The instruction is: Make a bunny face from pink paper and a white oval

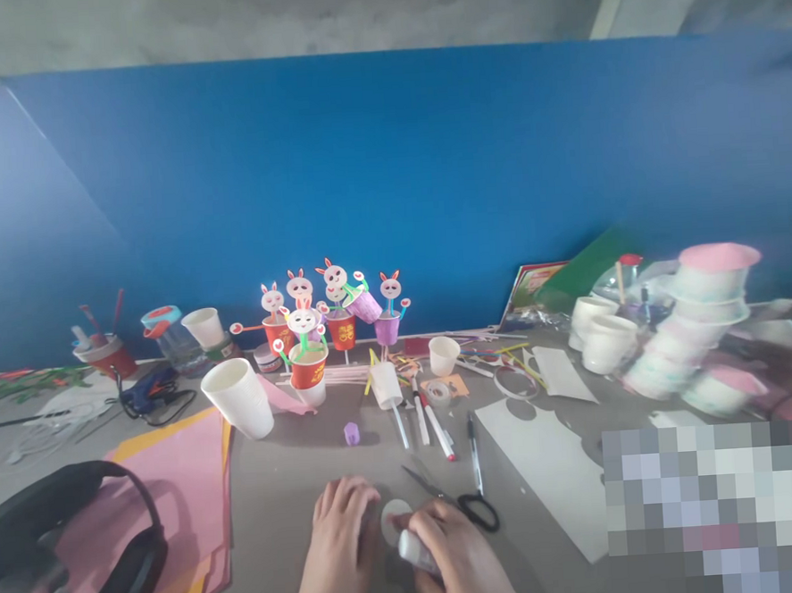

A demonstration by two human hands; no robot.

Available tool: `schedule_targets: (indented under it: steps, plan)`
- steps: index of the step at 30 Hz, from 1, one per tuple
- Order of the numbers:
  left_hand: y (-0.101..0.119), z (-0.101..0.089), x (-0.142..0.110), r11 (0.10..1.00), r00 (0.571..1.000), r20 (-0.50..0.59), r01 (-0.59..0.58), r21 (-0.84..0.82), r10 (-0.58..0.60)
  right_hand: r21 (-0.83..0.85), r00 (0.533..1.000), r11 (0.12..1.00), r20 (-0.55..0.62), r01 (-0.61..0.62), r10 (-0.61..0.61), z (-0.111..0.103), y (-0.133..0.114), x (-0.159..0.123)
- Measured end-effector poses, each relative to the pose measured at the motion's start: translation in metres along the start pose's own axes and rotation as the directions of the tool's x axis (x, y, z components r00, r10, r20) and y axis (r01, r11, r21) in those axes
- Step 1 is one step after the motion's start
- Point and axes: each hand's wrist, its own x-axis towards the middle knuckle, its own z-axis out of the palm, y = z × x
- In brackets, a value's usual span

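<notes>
The white paper disc [397,522] lies on the table [268,519] between the hands, partly under the right hand [445,553], which grips a white tube [417,550], probably a glue stick. The left hand [348,523] rests just beside it, fingers close together; whether it pins the disc's edge, I cannot tell. To work well, hold the disc flat by its rim, spread thinly from centre outward, and mind the scissors [438,489] nearby.

A craft workspace against a blue partition [388,172]
Coloured paper [186,488], scissors [482,511], marker pens [436,426], a cut-out disc [389,529] and rabbit figures [308,366] made with cups crowd the grey counter [267,501]; bare, concrete-like grey shows above.
</notes>
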Motion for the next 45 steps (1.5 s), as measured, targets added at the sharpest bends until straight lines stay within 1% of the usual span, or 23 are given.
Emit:
schedule_targets:
  steps: [2, 4, 6, 8, 11, 12, 14, 16, 18, 21, 25, 31, 34, 39, 42, 45]
  plan:
    - [0.000, -0.004, -0.005, 0.993, 0.993, 0.041, -0.109, 0.052, 0.107, -0.048, 1.000, 0.999, -0.011, -0.004, 0.004, 0.001, 0.000, 0.000]
    - [0.001, -0.008, -0.008, 0.969, 0.979, 0.082, -0.197, 0.151, 0.186, -0.094, 1.000, 0.996, -0.027, -0.002, -0.001, 0.003, 0.001, 0.001]
    - [-0.001, -0.009, -0.009, 0.939, 0.969, 0.097, -0.246, 0.242, 0.229, -0.113, 0.999, 0.994, -0.042, 0.012, -0.017, 0.004, 0.001, 0.001]
    - [-0.004, -0.008, -0.009, 0.920, 0.963, 0.100, -0.270, 0.284, 0.252, -0.100, 0.996, 0.994, -0.074, 0.037, -0.045, 0.003, 0.002, 0.000]
    - [-0.011, -0.002, -0.011, 0.931, 0.963, 0.102, -0.266, 0.250, 0.248, 0.005, 0.977, 0.996, -0.195, 0.087, -0.084, 0.000, 0.006, -0.001]
    - [-0.013, 0.000, -0.012, 0.941, 0.965, 0.106, -0.258, 0.220, 0.240, 0.041, 0.967, 0.995, -0.242, 0.090, -0.077, -0.002, 0.008, 0.000]
    - [-0.015, 0.004, -0.013, 0.963, 0.972, 0.104, -0.225, 0.148, 0.211, 0.076, 0.952, 0.995, -0.305, 0.059, -0.033, -0.004, 0.013, 0.001]
    - [-0.015, 0.004, -0.014, 0.979, 0.978, 0.111, -0.187, 0.076, 0.178, 0.045, 0.942, 0.999, -0.336, 0.018, -0.002, -0.004, 0.016, 0.003]
    - [-0.011, 0.001, -0.012, 0.990, 0.982, 0.129, -0.138, 0.012, 0.135, -0.012, 0.935, 1.000, -0.354, 0.008, -0.012, -0.001, 0.018, 0.006]
    - [-0.003, -0.007, -0.007, 0.994, 0.984, 0.153, -0.077, -0.073, 0.087, -0.066, 0.946, 0.998, -0.322, 0.007, -0.028, 0.005, 0.015, 0.011]
    - [0.001, -0.011, -0.004, 0.992, 0.986, 0.154, -0.042, -0.121, 0.061, -0.035, 0.974, 0.998, -0.222, -0.043, 0.034, 0.008, 0.008, 0.016]
    - [0.006, -0.008, -0.003, 0.999, 0.988, 0.150, -0.036, -0.039, 0.042, -0.060, 0.981, 0.994, -0.175, -0.092, 0.080, 0.006, 0.004, 0.020]
    - [0.010, -0.006, 0.000, 0.999, 0.991, 0.128, -0.033, -0.016, 0.035, -0.069, 0.983, 0.993, -0.161, -0.095, 0.083, 0.005, 0.002, 0.022]
    - [0.012, 0.002, 0.003, 1.000, 0.997, 0.074, 0.009, -0.020, -0.008, -0.067, 0.985, 0.992, -0.144, -0.108, 0.097, 0.003, 0.000, 0.024]
    - [0.012, 0.006, 0.003, 1.000, 0.999, 0.036, 0.005, -0.026, -0.004, -0.051, 0.985, 0.992, -0.137, -0.115, 0.107, 0.002, 0.001, 0.024]
    - [0.013, 0.006, 0.004, 0.997, 1.000, 0.022, 0.004, -0.074, -0.003, -0.024, 0.985, 0.992, -0.131, -0.120, 0.116, 0.000, 0.000, 0.023]
